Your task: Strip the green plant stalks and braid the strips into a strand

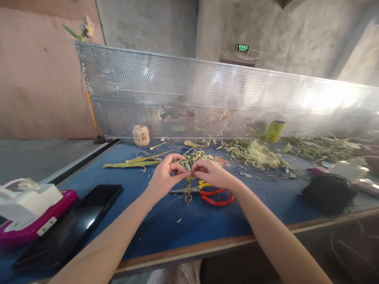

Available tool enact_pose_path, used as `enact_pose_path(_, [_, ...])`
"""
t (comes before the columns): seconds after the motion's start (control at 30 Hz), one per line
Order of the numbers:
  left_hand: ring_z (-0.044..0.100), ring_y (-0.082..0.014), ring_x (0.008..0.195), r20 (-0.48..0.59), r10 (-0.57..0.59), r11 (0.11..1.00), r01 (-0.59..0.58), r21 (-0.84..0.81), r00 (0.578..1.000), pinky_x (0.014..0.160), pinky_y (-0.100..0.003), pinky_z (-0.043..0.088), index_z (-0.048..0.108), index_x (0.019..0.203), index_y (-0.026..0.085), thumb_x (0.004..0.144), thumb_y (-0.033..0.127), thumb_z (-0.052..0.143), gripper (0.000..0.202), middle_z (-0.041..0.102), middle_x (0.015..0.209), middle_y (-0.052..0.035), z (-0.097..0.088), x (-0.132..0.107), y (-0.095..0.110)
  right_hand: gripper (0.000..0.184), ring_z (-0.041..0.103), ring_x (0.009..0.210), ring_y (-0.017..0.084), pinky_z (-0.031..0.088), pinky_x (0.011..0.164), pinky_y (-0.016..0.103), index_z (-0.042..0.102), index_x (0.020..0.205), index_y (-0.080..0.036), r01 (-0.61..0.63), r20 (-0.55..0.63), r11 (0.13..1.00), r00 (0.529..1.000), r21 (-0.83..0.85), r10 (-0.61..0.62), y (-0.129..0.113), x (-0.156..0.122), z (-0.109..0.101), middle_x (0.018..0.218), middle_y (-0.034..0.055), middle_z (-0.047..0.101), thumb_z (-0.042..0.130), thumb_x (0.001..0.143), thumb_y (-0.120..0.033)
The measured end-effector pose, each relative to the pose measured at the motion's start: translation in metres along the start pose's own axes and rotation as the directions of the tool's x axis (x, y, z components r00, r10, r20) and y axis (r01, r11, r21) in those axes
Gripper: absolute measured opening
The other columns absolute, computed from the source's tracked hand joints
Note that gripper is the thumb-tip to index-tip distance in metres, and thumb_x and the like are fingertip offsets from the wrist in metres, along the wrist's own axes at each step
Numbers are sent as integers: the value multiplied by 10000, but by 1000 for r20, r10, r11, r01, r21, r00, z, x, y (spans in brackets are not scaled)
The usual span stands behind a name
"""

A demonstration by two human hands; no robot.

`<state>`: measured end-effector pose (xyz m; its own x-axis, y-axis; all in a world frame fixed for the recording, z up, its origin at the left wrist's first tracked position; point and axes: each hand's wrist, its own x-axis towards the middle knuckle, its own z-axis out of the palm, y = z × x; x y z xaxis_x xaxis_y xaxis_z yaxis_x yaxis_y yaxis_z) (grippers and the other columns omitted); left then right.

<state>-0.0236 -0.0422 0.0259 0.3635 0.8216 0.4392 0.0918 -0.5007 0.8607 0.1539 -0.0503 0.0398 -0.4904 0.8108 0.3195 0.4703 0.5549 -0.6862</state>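
Above the middle of the blue table, my left hand (166, 175) and my right hand (211, 173) meet at the fingertips, both closed in a pinch. A thin, yellowish-brown dried plant strand (188, 192) hangs down from between them. Just below lies a pair of scissors (217, 202) with red handles, blades pointing left and crossed by the strand. Right behind my fingers sits a heap of dried, pale-green plant pieces (199, 156), partly covered by my hands. Long yellow-green stalks (133, 163) lie to the left of it.
A twine roll (141, 135) and a yellow-green can (274, 131) stand near the perforated metal screen (177, 79). More dried plant piles (254, 153) lie right. A black phone (71, 225) and a magenta power strip (38, 221) lie left; a dark bundle (328, 193) sits right.
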Motion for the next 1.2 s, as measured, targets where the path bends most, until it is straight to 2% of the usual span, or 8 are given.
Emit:
enact_pose_path(0.13, [570,-127,602,-19,-17,1000,16,-11,1000,560,-234,398,437,958,192,658,234,660,376,647,673,0,0,0,1,93,416,528,70,342,502,195,526,728,-159,2,26,999,1000,40,-3,0,1,0,628,-27,493,498,770,-237])
enact_pose_path(0.27, [566,-124,588,-62,-34,999,32,-34,998,545,-227,393,431,979,192,640,230,677,420,654,670,-4,0,1,3,66,420,540,67,349,514,189,540,715,-164,58,-24,998,998,5,-58,0,0,-1,643,-28,509,519,762,-205])
enact_pose_path(0.5, [581,-130,611,-153,-15,996,2,-87,988,602,-248,426,417,1068,192,618,209,694,529,664,668,-6,-1,2,2,81,442,576,83,371,541,195,547,740,-173,177,-85,961,976,-212,-199,-1,-2,1,663,-18,524,484,791,-166])
enact_pose_path(0.67, [608,-157,636,-173,-81,989,57,-136,982,599,-262,447,411,1103,163,607,225,698,576,678,687,-30,-1,3,-2,170,475,684,124,384,649,251,567,758,-165,352,36,671,899,-653,-436,-3,-2,5,723,30,547,417,832,-136])
enact_pose_path(0.77, [614,-158,631,-196,-102,985,72,-155,975,587,-251,454,392,1164,144,587,216,709,662,679,678,-34,-2,5,-2,203,479,714,140,388,685,282,576,766,-165,370,85,533,871,-761,-484,-5,-2,10,760,48,554,391,837,-122])
enact_pose_path(0.87, [625,-164,642,-189,-81,985,50,-164,979,602,-261,470,342,1247,154,584,198,706,757,682,686,-33,-2,5,-1,178,485,779,148,403,729,294,587,795,-174,362,15,613,868,-702,-496,-7,-2,18,836,57,553,418,830,-135])
enact_pose_path(1.03, [638,-177,671,-183,-45,985,13,-171,982,650,-292,486,352,1262,170,628,204,672,711,679,678,-29,-2,2,1,55,486,975,174,404,850,343,613,723,-195,205,-374,928,871,-310,-317,-5,3,30,1037,74,501,569,755,-204])
enact_pose_path(1.2, [640,-187,696,-229,-34,991,2,-136,973,690,-319,484,410,1210,156,637,242,672,636,683,695,-43,-2,2,1,41,575,869,152,467,733,275,644,699,-206,180,-363,984,917,6,-165,2,10,33,907,36,625,609,711,-190])
